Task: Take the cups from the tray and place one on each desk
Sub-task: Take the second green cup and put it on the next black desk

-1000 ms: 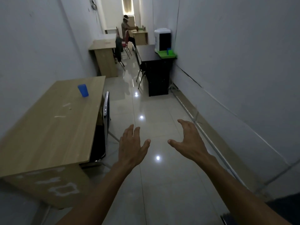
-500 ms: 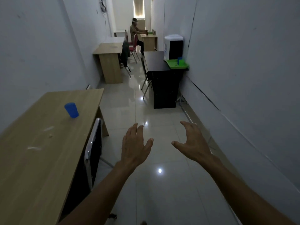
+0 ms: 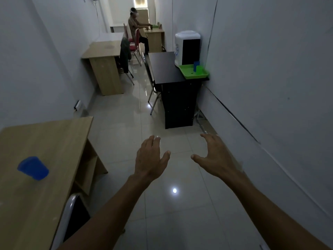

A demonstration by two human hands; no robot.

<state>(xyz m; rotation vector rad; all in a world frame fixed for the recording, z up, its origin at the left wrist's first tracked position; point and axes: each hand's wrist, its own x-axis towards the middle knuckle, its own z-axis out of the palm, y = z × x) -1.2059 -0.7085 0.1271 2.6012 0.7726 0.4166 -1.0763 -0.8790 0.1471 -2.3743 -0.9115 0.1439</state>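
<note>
Between deliveries: left hand [image 3: 149,157] and right hand [image 3: 217,159] empty, fingers spread wide; next, fetch a cup [image 3: 196,65] from the green tray [image 3: 194,75] at the black tabletop's [image 3: 164,68] near corner.

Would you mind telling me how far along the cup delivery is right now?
Done: one blue cup stands on the near wooden desk. In hand: nothing; the left hand and right hand are empty. Left: cups remain on the green tray; the wooden desk beyond shows no cup.

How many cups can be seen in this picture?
3: a blue cup on the near wooden desk, and a blue cup and green cup on the green tray.
</note>
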